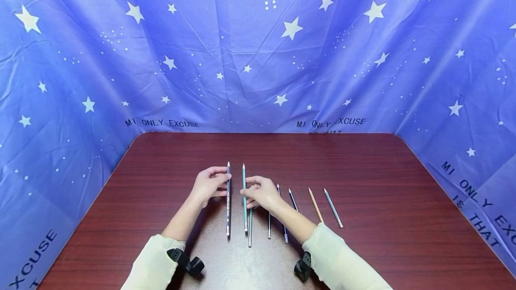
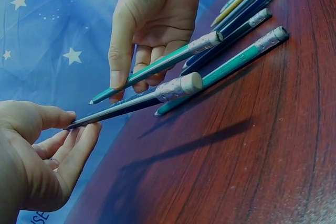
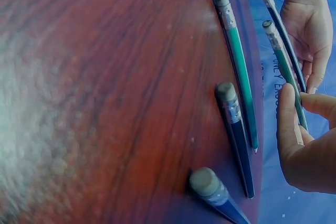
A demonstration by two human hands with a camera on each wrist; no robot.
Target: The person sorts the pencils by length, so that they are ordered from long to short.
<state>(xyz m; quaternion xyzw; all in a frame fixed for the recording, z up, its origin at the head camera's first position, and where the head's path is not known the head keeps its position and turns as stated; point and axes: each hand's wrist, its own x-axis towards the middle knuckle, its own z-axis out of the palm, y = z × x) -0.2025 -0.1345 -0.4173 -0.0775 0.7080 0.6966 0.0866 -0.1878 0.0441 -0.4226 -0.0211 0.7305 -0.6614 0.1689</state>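
My left hand (image 1: 208,187) pinches a dark pencil (image 1: 228,200) between thumb and fingers, its white eraser (image 2: 189,83) facing the left wrist camera. Beside it my right hand (image 1: 262,194) pinches a teal pencil (image 1: 244,209). Both pencils are raised off the table with their points away from me, nearly parallel and a small gap apart. Under the right hand a green pencil (image 3: 240,77) lies on the table, partly hidden by that hand in the head view. Next to it rest a dark pencil (image 3: 239,145) and a blue pencil (image 3: 220,200).
Farther right on the reddish-brown table (image 1: 383,236) lie another dark pencil (image 1: 292,198), an orange-brown pencil (image 1: 316,204) and a light blue pencil (image 1: 333,208). The right forearm covers parts of some pencils. A blue star-patterned cloth (image 1: 258,57) hangs around the table's back and sides.
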